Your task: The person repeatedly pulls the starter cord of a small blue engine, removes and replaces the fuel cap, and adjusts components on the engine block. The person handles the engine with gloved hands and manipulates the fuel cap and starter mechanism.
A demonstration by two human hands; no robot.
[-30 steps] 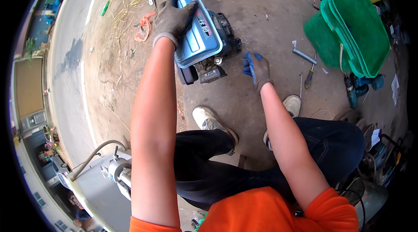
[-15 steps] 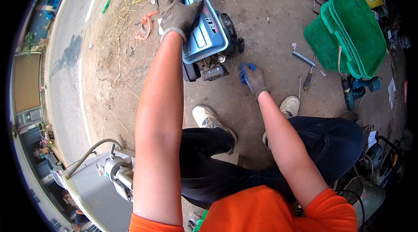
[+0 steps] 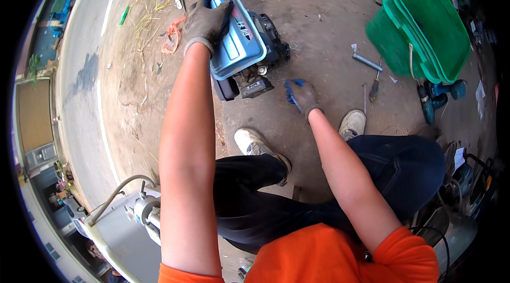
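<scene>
A small generator-like machine with a light blue fuel tank (image 3: 237,44) stands on the ground ahead of me, its black engine parts (image 3: 256,89) showing at the near and right sides. My left hand (image 3: 204,23), in a grey glove with dark blue fingers, grips the tank's far left edge; the fingertips curl over the rim. Just to the near right of the machine, and apart from it, hovers my right hand (image 3: 302,96) in a matching glove. Its fingers are bent together, slightly blurred, and hide whatever may be in them.
To the right are a green bucket (image 3: 390,41), a metal tube (image 3: 366,62), a screwdriver (image 3: 374,89) and a blue cordless drill (image 3: 426,105). An orange plastic bag (image 3: 171,37) lies left of the machine. A grey-white scooter (image 3: 125,224) stands near left, beside the road (image 3: 87,86).
The view has turned slightly, shifting the scene a little. My left hand keeps its hold on the fuel tank, and my right hand stays near the machine with its fingers bent.
</scene>
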